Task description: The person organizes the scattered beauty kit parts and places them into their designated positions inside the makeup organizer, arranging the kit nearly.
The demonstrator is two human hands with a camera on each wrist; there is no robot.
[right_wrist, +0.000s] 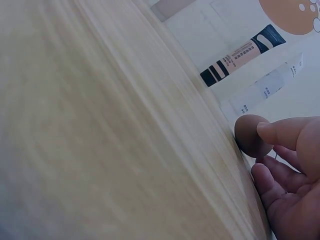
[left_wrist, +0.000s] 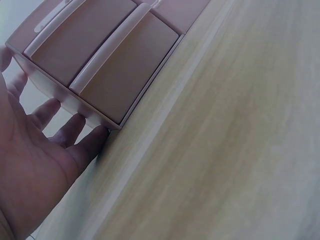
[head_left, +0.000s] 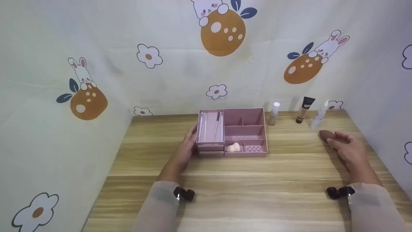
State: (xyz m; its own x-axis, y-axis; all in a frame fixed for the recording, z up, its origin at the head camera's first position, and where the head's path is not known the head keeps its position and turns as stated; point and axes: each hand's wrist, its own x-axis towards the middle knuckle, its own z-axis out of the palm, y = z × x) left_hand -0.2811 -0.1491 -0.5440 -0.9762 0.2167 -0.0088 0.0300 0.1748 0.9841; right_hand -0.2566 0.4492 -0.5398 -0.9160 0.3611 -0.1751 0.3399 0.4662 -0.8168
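A pink desktop organizer point(head_left: 249, 115) stands toward the back of the wooden table. Along its left side rests my left hand point(head_left: 186, 149); in the left wrist view the fingers are spread and fairly straight, fingertips at the side wall beside two drawers point(left_wrist: 127, 62). Thin brush-like sticks point(head_left: 217, 126) lie in the organizer's top left tray, and a pale makeup sponge point(head_left: 233, 147) sits in a front compartment. At the right, my right hand point(head_left: 352, 154) pinches a brown, egg-shaped makeup sponge point(head_left: 325, 135) between thumb and fingers, low over the tabletop.
Behind the brown sponge stand a white tube point(head_left: 318, 117) and a black-capped tube point(head_left: 302, 112). A small white-capped bottle point(head_left: 273, 116) is just right of the organizer. Patterned cloth point(head_left: 180, 74) walls in the table point(head_left: 244, 190) at the back and sides.
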